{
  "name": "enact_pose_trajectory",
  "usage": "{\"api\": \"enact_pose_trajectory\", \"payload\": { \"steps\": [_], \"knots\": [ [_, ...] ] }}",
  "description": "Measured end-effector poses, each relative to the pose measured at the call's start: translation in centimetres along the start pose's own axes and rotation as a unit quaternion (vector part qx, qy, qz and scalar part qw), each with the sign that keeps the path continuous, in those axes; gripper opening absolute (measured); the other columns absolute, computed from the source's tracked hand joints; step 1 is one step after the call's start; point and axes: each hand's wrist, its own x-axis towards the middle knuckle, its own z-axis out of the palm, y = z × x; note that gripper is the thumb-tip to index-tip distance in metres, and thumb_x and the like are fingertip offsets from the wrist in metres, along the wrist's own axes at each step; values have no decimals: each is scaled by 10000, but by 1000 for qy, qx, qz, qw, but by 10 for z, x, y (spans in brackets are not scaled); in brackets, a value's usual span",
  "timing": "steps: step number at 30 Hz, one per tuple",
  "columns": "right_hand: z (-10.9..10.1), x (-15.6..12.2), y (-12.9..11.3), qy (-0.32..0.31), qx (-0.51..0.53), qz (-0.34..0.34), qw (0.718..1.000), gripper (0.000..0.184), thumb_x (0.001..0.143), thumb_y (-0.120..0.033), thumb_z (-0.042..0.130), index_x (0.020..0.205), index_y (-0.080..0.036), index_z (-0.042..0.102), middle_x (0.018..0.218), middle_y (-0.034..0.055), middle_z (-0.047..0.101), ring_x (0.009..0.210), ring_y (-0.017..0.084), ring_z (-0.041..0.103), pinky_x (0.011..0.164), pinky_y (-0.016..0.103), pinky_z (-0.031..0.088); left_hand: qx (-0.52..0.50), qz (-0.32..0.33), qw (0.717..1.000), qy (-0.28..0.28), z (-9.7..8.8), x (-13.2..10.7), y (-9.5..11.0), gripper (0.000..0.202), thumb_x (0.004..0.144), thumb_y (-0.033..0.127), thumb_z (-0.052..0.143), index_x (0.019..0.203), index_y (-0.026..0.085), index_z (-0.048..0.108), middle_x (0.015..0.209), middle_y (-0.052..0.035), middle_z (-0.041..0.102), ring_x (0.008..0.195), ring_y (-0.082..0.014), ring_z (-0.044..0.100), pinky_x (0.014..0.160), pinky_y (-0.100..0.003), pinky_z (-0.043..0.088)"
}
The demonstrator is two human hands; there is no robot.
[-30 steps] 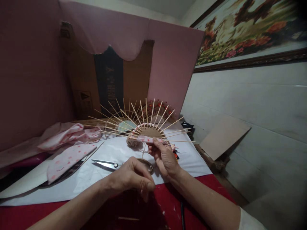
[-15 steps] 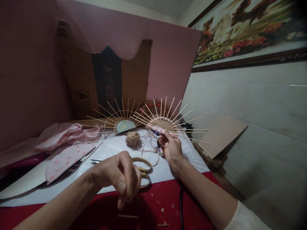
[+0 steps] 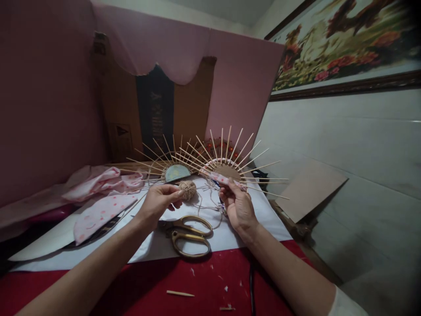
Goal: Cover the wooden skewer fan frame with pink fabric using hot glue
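Skewer fan point(image 3: 226, 169) is held up over the table's far-right part: R hand point(image 3: 239, 206) grips its base, fingers closed on the pink strip there. L hand point(image 3: 158, 202) pinches the twine ball point(image 3: 188, 189) on the white sheet point(image 3: 230, 232). Judged progress: skewers all set round the half-disc, strip on, no twine woven betw. them yet. 2nd fan point(image 3: 176, 172) lies behind, scissors point(image 3: 189, 235) nearer. Writing: cardboard box point(image 3: 194, 105) has a dark band w/ vertical letters, unreadable, plus an arrow mark. No brand legible.

Brass-handled scissors point(image 3: 189, 235) lie just left of and nearer than the grip of the right hand point(image 3: 239, 208); pink dotted fabric point(image 3: 98, 213) far left; a toothpick point(image 3: 180, 293) nearer still.
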Motion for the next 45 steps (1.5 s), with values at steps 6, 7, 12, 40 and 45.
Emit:
{"api": "enact_pose_trajectory", "payload": {
  "steps": [6, 7, 12, 40, 45],
  "knots": [
    [-1, 1, 1, 0, 5, 9, 1000, 168, 609, -177, 772, 717, -117, 658, 629, 4, 691, 497, 70, 585, 459, 146, 509, 29, 51, 998, 21, -3, 4, -3, 202, 647, 337, 674, 705, 145, 688, 545, -12, 628, 500, -126, 533, 461, -236, 390],
    [-1, 1, 1, -2, 6, 10, 1000, 168, 609, -176, 771, 717, -117, 658, 627, 6, 690, 497, 70, 585, 460, 146, 508, 37, 59, 997, 18, -1, 3, -3, 193, 638, 328, 681, 703, 147, 694, 550, -12, 632, 502, -125, 531, 468, -237, 390],
    [1, -1, 0, -5, 3, 14, 1000, 150, 615, -171, 764, 706, -117, 659, 626, 14, 691, 489, 71, 580, 461, 152, 503, 122, 111, 986, 18, 4, -4, -3, 137, 592, 283, 721, 546, 164, 670, 503, -2, 608, 495, -118, 502, 502, -241, 372],
    [10, -38, 14, -151, -1, 130, 980, 147, 672, -241, 750, 738, -138, 669, 691, 7, 662, 564, 86, 549, 525, 181, 456, -189, 1, 976, -113, 34, -33, 0, 259, 665, 282, 729, 908, 197, 698, 825, -31, 691, 682, -126, 580, 590, -227, 429],
    [9, -47, 18, -178, -30, 148, 972, 136, 754, -286, 679, 763, -151, 665, 745, 14, 661, 618, 105, 536, 500, 188, 409, -211, 30, 971, -103, 37, -37, 2, 152, 739, 307, 665, 756, 159, 696, 661, -4, 605, 529, -83, 447, 493, -217, 341]
  ]
}}
